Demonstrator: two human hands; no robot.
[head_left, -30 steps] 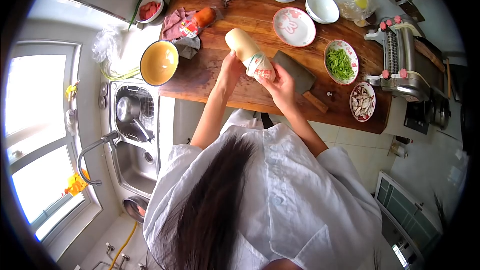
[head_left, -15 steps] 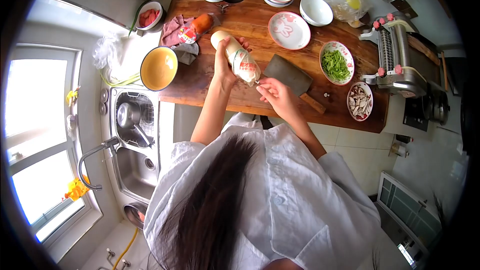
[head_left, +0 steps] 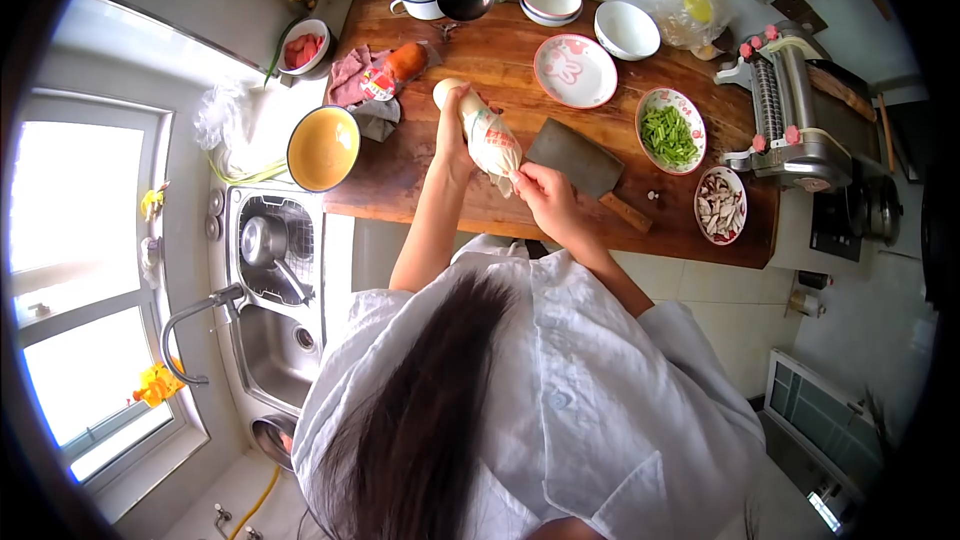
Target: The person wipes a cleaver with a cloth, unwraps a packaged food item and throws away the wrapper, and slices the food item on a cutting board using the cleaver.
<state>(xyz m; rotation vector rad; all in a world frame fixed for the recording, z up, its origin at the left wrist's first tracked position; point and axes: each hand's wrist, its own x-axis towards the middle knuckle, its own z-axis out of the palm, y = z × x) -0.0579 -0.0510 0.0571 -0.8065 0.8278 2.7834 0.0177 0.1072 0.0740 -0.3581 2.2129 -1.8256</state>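
Evidently, right fingers [head_left: 519, 179] pinched on wrapped roll [head_left: 491, 140]

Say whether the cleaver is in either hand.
No, the left hand and right hand hold the wrapped roll, while the cleaver lies on the counter.

Before me I see a wooden counter [head_left: 390, 168] across the upper middle of the frame. Near its front edge lies a cleaver [head_left: 575, 156], its handle toward the lower right. Right of it sit a bowl [head_left: 669, 95] of chopped greens [head_left: 668, 136], a smaller dish [head_left: 724, 239] of sliced pieces [head_left: 720, 206] and a tiny white bit [head_left: 653, 195]. Farther back I see a pink-patterned plate [head_left: 575, 71], a white bowl [head_left: 627, 31] and stacked bowls [head_left: 551, 0]. At upper left is a pinkish cloth [head_left: 347, 79].
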